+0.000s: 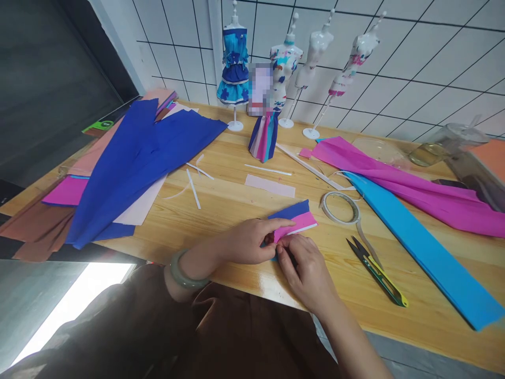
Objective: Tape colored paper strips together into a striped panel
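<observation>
A small piece of folded crepe paper point(295, 218), dark blue with a pink strip and a white edge, lies near the table's front edge. My left hand point(248, 242) pinches its near end, thumb and fingers closed on the pink strip. My right hand point(305, 271) presses and pinches the same end from the right, fingers curled. A green bangle point(183, 273) sits on my left wrist.
A roll of white tape point(340, 206) and yellow-handled snips point(379, 271) lie right of the hands. Long light-blue point(426, 247) and magenta point(398, 181) crepe sheets lie right; dark blue sheets point(134, 158) left. Small dress-form mannequins point(284, 73) stand by the tiled wall, and a glass jar point(445, 145) lies at the far right.
</observation>
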Demonstrator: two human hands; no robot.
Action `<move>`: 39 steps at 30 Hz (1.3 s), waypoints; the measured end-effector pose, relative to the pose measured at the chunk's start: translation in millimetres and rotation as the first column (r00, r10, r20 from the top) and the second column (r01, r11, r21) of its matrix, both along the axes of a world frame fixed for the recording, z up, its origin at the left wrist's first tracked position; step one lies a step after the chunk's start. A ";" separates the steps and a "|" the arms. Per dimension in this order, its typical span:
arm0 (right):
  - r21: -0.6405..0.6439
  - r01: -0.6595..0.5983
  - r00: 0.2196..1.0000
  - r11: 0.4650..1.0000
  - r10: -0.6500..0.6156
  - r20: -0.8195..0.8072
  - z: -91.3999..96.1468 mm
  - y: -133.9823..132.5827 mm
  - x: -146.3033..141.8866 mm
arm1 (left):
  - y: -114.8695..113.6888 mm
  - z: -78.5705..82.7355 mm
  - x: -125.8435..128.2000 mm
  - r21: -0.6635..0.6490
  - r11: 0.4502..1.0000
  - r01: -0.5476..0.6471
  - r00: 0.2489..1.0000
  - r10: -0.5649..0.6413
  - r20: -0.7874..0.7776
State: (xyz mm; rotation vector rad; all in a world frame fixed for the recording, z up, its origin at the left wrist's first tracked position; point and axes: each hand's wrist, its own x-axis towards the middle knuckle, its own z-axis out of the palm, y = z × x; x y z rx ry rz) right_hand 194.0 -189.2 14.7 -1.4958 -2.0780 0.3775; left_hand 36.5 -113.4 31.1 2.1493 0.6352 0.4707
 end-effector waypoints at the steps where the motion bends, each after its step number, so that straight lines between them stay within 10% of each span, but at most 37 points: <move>1: -0.003 -0.002 1.000 1.000 0.002 -0.001 -0.1 -0.2 0.2 | 0.0 -0.2 0.1 0.000 1.000 0.000 1.000 0.000 -0.002; 39: -0.026 0.008 0.999 1.000 -0.009 -0.053 2.4 -0.6 0.6 | 0.3 1.4 1.3 -0.058 0.998 -0.006 1.000 0.007 0.020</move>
